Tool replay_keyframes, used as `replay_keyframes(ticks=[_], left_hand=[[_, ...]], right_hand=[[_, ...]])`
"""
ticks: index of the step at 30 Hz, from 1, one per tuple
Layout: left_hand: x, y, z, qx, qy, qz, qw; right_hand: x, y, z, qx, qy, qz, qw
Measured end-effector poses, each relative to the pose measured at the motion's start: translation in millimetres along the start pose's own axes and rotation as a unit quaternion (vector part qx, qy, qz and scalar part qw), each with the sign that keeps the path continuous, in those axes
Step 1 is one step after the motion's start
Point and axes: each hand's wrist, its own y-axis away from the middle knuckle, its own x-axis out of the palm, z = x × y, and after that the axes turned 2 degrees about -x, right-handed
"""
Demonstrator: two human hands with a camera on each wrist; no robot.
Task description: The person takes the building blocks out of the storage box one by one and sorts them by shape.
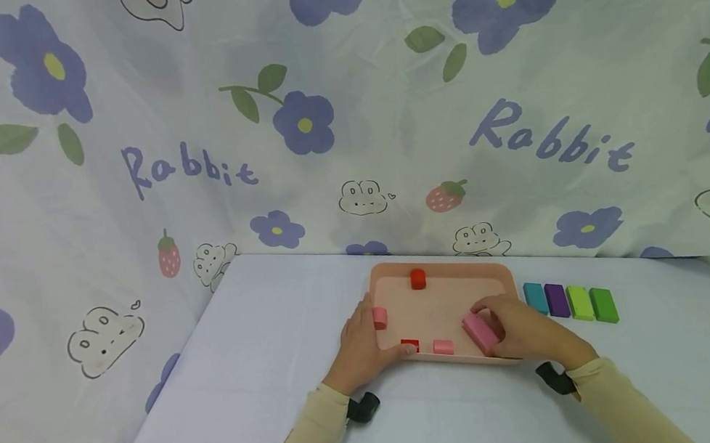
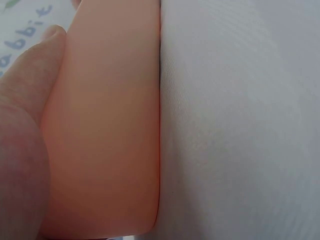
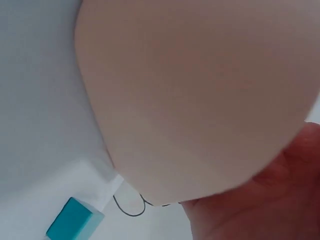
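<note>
A shallow peach-coloured tray (image 1: 437, 308) lies on the white table. My left hand (image 1: 360, 352) holds its near left corner, thumb over the front rim and fingers along the left side. Inside the tray, at the near right, my right hand (image 1: 527, 324) pinches a pink rectangular block (image 1: 480, 333) that stands slanted. A small red rounded block (image 1: 418, 278) is by the far wall. A pink rounded block (image 1: 380, 318) is at the left wall. Along the front wall lie a red block (image 1: 411, 344), partly behind my thumb, and another small pink block (image 1: 443, 347). Both wrist views show mostly the tray's outer wall (image 2: 107, 125).
Right of the tray, a row of rectangular blocks stands on the table: blue (image 1: 535, 298), purple (image 1: 557, 300), yellow-green (image 1: 580, 302) and green (image 1: 604, 305). A patterned cloth (image 1: 382, 116) hangs behind the table's far edge. Each wrist wears a black camera strap (image 1: 363, 408).
</note>
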Motion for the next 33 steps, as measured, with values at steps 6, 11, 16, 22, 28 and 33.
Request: replay_keyframes(ticks=[6,11,16,22,28,33], left_hand=[[-1.1,0.5,-1.5,0.001,0.001,0.002,1.0000],[-1.7,1.6,-3.0,-0.001,0.001,0.005,1.0000],[-2.1,1.9,-3.5,-0.003,0.002,0.006,1.0000],[-1.6,1.1,-2.2,-0.001,0.007,0.002,1.0000],[-0.9,0.6,-1.1,-0.001,0.004,0.000,1.0000],[-1.3,0.8,-1.2,0.004,-0.003,0.003,1.0000]], right_hand=[[-3,1.9,2,0.027,-0.015,-0.007,0.9995],[-7,5.9,0,0.023,-0.030,-0.027,0.9989],[-12,10.4,-3,0.021,-0.038,-0.047,0.9979],[-18,16.6,-10,0.012,-0.038,-0.070,0.9967],[-24,24.7,-17,-0.002,-0.031,-0.096,0.9949],[-30,30.9,-23,0.016,-0.005,-0.102,0.9946]])
